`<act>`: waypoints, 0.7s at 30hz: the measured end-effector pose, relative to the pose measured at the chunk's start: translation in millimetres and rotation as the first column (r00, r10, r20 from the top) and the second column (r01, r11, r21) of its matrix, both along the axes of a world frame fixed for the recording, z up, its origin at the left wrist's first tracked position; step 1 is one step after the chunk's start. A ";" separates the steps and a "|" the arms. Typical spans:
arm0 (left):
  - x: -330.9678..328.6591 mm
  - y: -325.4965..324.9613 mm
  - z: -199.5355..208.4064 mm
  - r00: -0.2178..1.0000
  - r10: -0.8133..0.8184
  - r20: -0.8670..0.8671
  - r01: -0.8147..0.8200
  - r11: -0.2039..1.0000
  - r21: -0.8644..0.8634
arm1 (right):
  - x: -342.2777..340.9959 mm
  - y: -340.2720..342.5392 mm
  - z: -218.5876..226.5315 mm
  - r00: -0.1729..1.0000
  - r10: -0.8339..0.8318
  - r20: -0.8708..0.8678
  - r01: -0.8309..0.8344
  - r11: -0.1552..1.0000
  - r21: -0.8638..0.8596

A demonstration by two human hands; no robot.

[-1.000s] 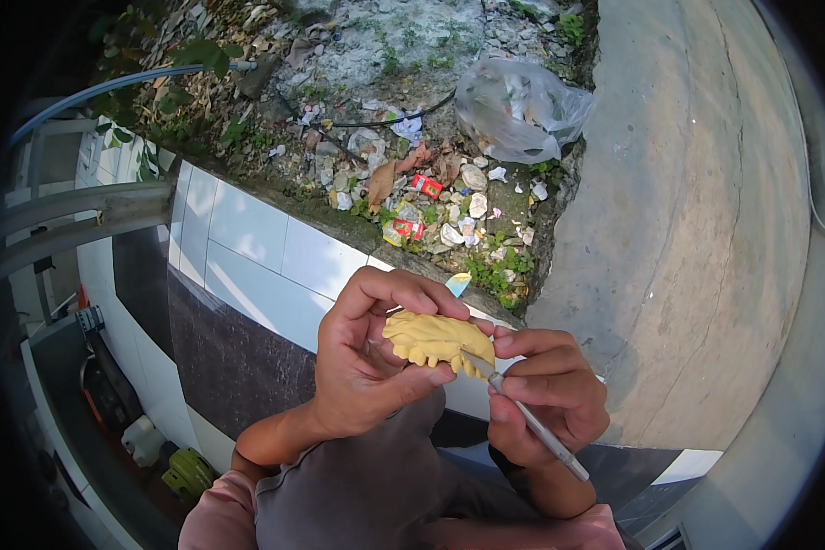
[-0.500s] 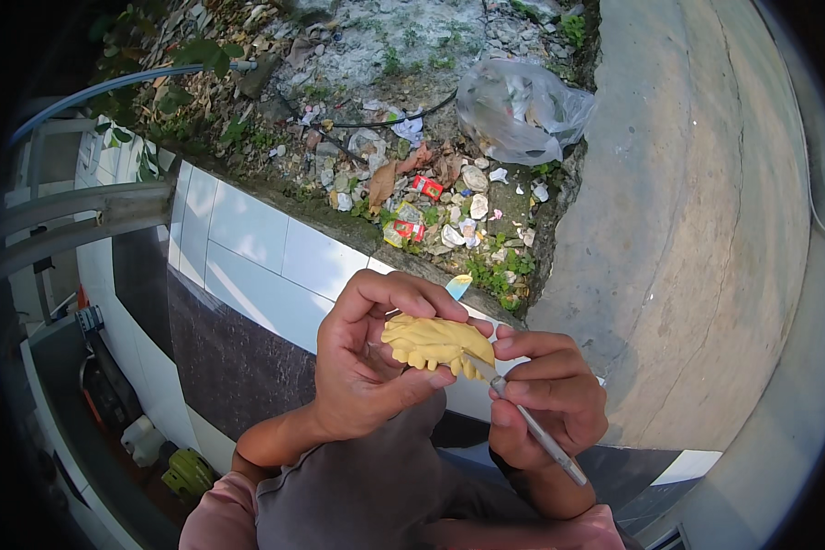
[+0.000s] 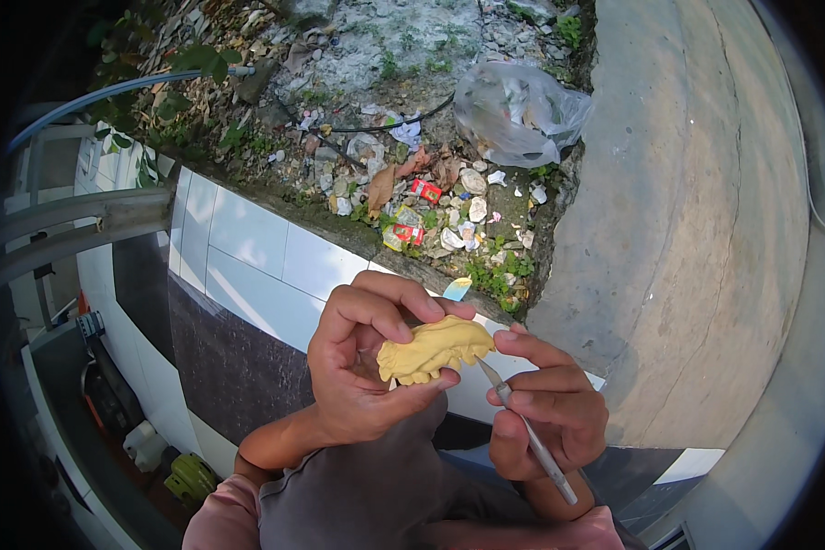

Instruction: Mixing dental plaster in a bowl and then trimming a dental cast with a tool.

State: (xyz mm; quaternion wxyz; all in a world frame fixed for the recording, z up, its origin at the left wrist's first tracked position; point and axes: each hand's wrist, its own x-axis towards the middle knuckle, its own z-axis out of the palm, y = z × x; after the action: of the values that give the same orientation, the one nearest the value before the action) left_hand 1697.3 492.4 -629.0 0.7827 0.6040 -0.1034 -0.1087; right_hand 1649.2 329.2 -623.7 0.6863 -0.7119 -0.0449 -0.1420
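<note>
My left hand (image 3: 367,367) grips a yellow, lumpy, curved cast (image 3: 434,348), thumb under it and fingers curled over its top. My right hand (image 3: 545,412) holds a thin metal blade tool (image 3: 527,433) like a pen, its tip touching the right end of the yellow cast. Both hands are held close together over my lap, above a grey cloth (image 3: 376,495).
Below the hands runs a white and dark tiled ledge (image 3: 247,266). Beyond it lies a strip of littered ground with leaves and scraps (image 3: 422,202) and a clear plastic bag (image 3: 518,110). A concrete pavement (image 3: 687,229) spreads on the right. A grey pipe (image 3: 73,229) and a green object (image 3: 188,477) are on the left.
The blade tip has shifted slightly along the right edge of the yellow cast. My left hand keeps the same grip.
</note>
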 end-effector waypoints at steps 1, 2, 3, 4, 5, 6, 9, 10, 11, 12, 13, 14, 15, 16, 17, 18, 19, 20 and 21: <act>0.5 0.2 -0.1 1.000 -0.001 0.001 0.001 1.000 0.000 | 0.4 0.6 0.1 1.000 -0.003 0.007 0.003 1.000 -0.002; 0.7 0.9 -0.2 0.999 -0.004 0.048 0.003 1.000 0.032 | 1.8 1.7 0.4 1.000 -0.003 0.007 0.003 1.000 -0.001; 0.9 1.5 -0.4 0.995 -0.009 0.096 0.003 0.998 0.063 | 4.1 2.6 1.0 0.999 -0.029 0.021 0.029 1.000 0.006; 1.2 1.9 -0.6 0.995 -0.009 0.096 0.003 0.998 0.064 | 5.4 3.1 1.8 0.998 -0.056 0.035 0.056 0.998 0.013; 1.4 2.2 -0.6 0.990 -0.010 0.141 -0.001 0.997 0.083 | 5.8 3.4 2.7 0.998 -0.056 0.035 0.055 0.998 0.014; 1.6 2.5 -0.6 0.983 -0.013 0.186 -0.006 0.995 0.101 | 6.0 3.6 3.6 0.998 -0.047 0.035 0.048 0.999 -0.015; 1.5 -0.1 -1.6 0.975 0.042 0.217 -0.044 0.999 0.005 | 4.5 4.7 4.6 1.000 -0.019 0.014 0.019 0.998 -0.052; 1.5 0.4 -1.5 0.975 0.043 0.216 -0.045 0.999 0.005 | 4.1 5.0 4.7 1.000 0.001 -0.006 -0.001 0.998 -0.059; 1.5 0.9 -1.3 0.974 0.040 0.224 -0.044 0.999 0.014 | 4.4 5.0 4.9 1.000 0.001 -0.007 -0.001 0.998 -0.060; 1.4 1.2 -1.4 0.972 0.038 0.231 -0.044 0.999 0.023 | 5.0 5.0 5.3 1.000 0.006 -0.010 -0.007 0.997 -0.071; 1.3 1.4 -1.9 0.972 0.038 0.230 -0.045 0.999 0.022 | 5.5 5.0 5.3 1.000 0.012 -0.014 -0.013 0.997 -0.081; 1.3 1.4 -2.2 0.970 0.042 0.239 -0.048 0.999 0.023 | 5.6 4.9 5.4 1.000 0.012 -0.014 -0.013 0.997 -0.083; 1.4 1.4 -2.4 0.968 0.045 0.247 -0.052 0.998 0.024 | 5.6 4.8 5.4 1.000 0.011 -0.009 -0.012 0.996 -0.090; 1.7 1.8 -2.1 0.968 0.045 0.247 -0.052 0.998 0.023 | 5.7 4.7 5.5 1.000 0.011 -0.004 -0.012 0.995 -0.097; 2.0 2.5 -1.8 0.967 0.039 0.253 -0.049 0.998 0.033 | 5.8 4.4 5.5 1.000 0.011 -0.005 -0.012 0.995 -0.098; 2.2 2.9 -1.7 0.965 0.033 0.258 -0.046 0.998 0.044 | 6.0 4.0 5.8 1.000 0.018 -0.002 -0.018 0.994 -0.110; 2.2 2.9 -1.9 0.966 0.033 0.258 -0.046 0.998 0.044 | 6.2 3.7 6.2 1.000 0.024 0.001 -0.024 0.992 -0.123; 2.3 2.9 -2.2 0.966 0.038 0.255 -0.048 0.998 0.033 | 6.3 3.5 6.8 1.000 0.024 0.001 -0.024 0.992 -0.123; 2.4 2.9 -2.5 0.967 0.043 0.253 -0.050 0.998 0.023 | 6.4 3.3 7.5 1.000 0.030 0.002 -0.030 0.990 -0.139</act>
State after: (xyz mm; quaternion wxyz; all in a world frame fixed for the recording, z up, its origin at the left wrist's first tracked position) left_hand 1699.7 495.3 -631.5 0.7567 0.6266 -0.1863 -0.0139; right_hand 1655.5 332.5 -616.2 0.6371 -0.7569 -0.0667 -0.1296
